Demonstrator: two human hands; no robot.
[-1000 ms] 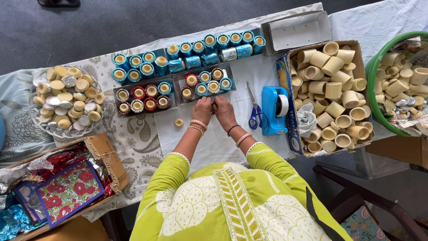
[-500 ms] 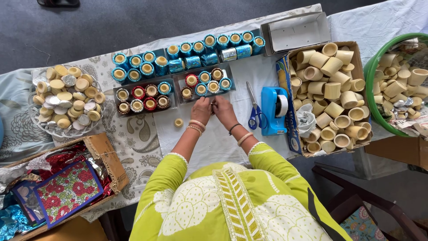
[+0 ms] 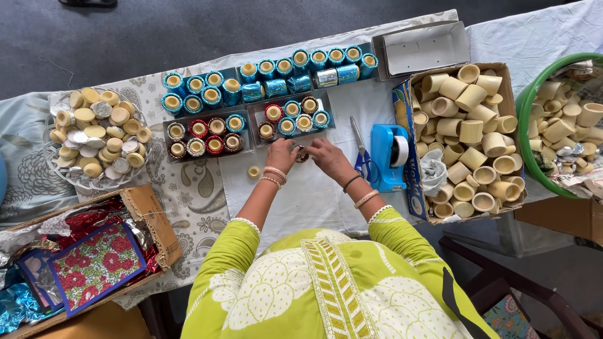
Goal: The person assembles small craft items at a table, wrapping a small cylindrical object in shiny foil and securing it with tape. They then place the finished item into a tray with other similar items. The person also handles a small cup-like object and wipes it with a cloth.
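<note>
Two hands meet over the white cloth at the middle of the table (image 3: 301, 201). Left hand (image 3: 282, 155) and right hand (image 3: 328, 158) both pinch one small cup (image 3: 302, 154), dark with a shiny band; the fingertips cover most of it, so its wrapping is hard to make out. Grip of each hand: closed on the cup from either side.

Just far of the hands, a grey tray (image 3: 290, 118) holds wrapped cups in red, teal and dark. A second tray (image 3: 204, 137) lies left of it. Farther off runs a row of blue-wrapped cups (image 3: 270, 78).

One bare cup (image 3: 254, 171) stands alone on the cloth, near the left wrist.

Right of the hands: scissors (image 3: 360, 150), partly under the right hand's edge, then a blue tape dispenser (image 3: 389, 156). Beyond it, a cardboard box (image 3: 468, 135) of plain cream cups. A green tub (image 3: 556, 122) at far right is cut off by the frame.

Left side: a glass bowl (image 3: 94, 141) of cream and silver lids. Near left, a box of foil sheets (image 3: 88, 257), contents crumpled and unclear.

Person's face not seen; green garment fills the near edge.
</note>
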